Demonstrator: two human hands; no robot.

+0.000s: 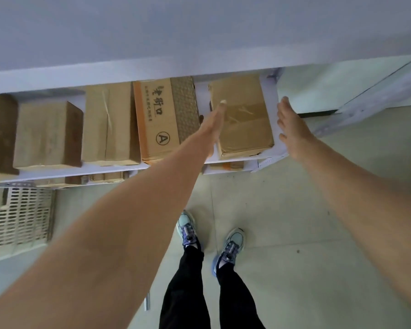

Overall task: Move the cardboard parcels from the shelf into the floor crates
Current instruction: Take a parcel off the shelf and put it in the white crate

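Several cardboard parcels stand in a row on a white shelf (235, 160). At the right end is a plain taped parcel (244, 115). My left hand (215, 122) reaches along its left side with straight fingers, between it and a printed parcel marked "A" (157, 117). My right hand (292, 127) is stretched out flat just right of the taped parcel, beside its right face; whether it touches is unclear. Further left stand two more plain parcels (107, 124) (45, 136). A slotted plastic crate (22, 217) sits on the floor at the lower left.
A higher shelf board (199, 39) overhangs the parcels. A grey metal shelf upright (377, 91) runs at the right. More cardboard shows on a lower shelf (100, 178). My feet in blue shoes (209, 243) stand on the pale tiled floor.
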